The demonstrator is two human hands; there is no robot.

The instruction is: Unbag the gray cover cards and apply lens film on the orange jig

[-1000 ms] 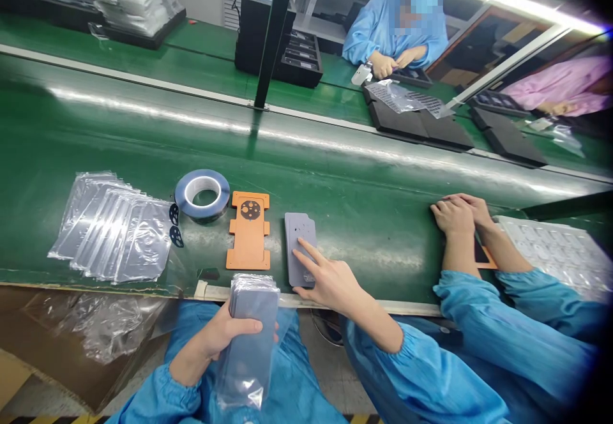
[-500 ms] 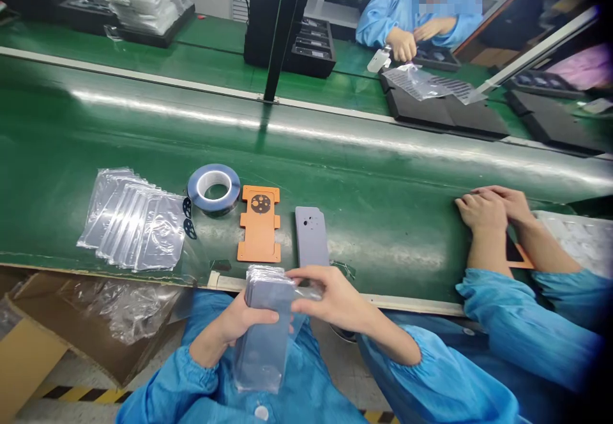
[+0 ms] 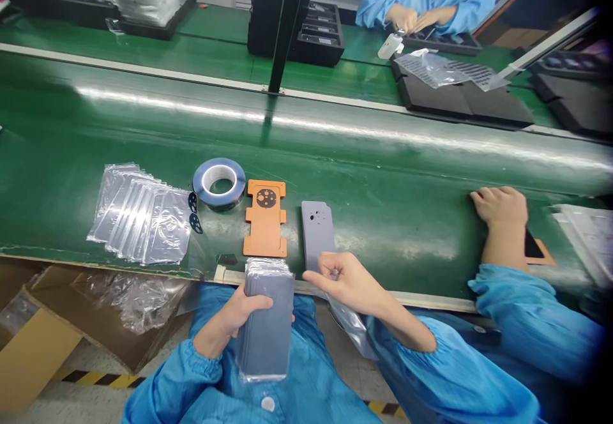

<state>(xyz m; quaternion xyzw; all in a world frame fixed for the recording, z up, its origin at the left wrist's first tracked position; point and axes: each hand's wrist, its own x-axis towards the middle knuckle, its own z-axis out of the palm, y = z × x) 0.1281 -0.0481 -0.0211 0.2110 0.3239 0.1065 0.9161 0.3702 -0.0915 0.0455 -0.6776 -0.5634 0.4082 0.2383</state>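
Observation:
My left hand (image 3: 242,312) is closed around a stack of phone-sized panels (image 3: 268,328), grey-blue with clear plastic at the edges, held over my lap. Its thumb lies across the top face. To the right, my right hand (image 3: 348,283) is closed on a crumpled clear plastic film (image 3: 352,328) that hangs below it. Just beyond that hand lies a lilac-grey phone back cover (image 3: 318,229), its lower end partly hidden. An orange fixture (image 3: 266,226) with a black camera-shaped piece (image 3: 267,198) rests beside it on the green table (image 3: 383,181).
A blue tape roll (image 3: 201,193) and two black cut-outs (image 3: 193,212) lie near a fan of clear sleeves (image 3: 143,216). Below the edge is a cardboard box (image 3: 86,328) with crumpled plastic. A co-worker's hand (image 3: 502,210) rests at right; another person works across the table.
My right hand has moved right, away from the stack, with the clear film in it. My left hand still holds the stack. Only one hand of the right-hand co-worker shows now, instead of two.

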